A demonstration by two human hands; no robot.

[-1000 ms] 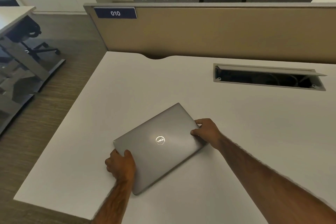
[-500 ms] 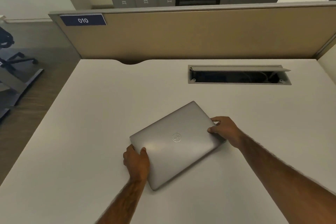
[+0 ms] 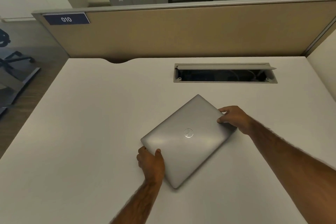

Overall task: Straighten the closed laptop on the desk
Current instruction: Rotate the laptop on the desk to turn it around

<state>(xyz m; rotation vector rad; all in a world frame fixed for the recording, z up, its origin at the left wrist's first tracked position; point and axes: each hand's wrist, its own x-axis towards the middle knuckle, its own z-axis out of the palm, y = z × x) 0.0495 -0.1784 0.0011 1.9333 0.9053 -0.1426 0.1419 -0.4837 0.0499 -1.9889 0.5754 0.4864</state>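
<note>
Gripping opposite edges of the skewed Dell-badged laptop [image 3: 189,140]: left hand [image 3: 151,164], right hand [image 3: 234,117]; partition sign [image 3: 66,18] "010".

The closed silver Dell laptop [image 3: 187,140] is lying flat on the white desk [image 3: 81,132], lid up, with the round logo showing near the lid's centre. It is sitting askew, rotated so its corners are pointing toward roughly 12, 3, 6 and 9 o'clock rather than squaring with the desk edges. It is resting in the desk's near-middle area, toward 6 o'clock from the open cable tray.
</note>
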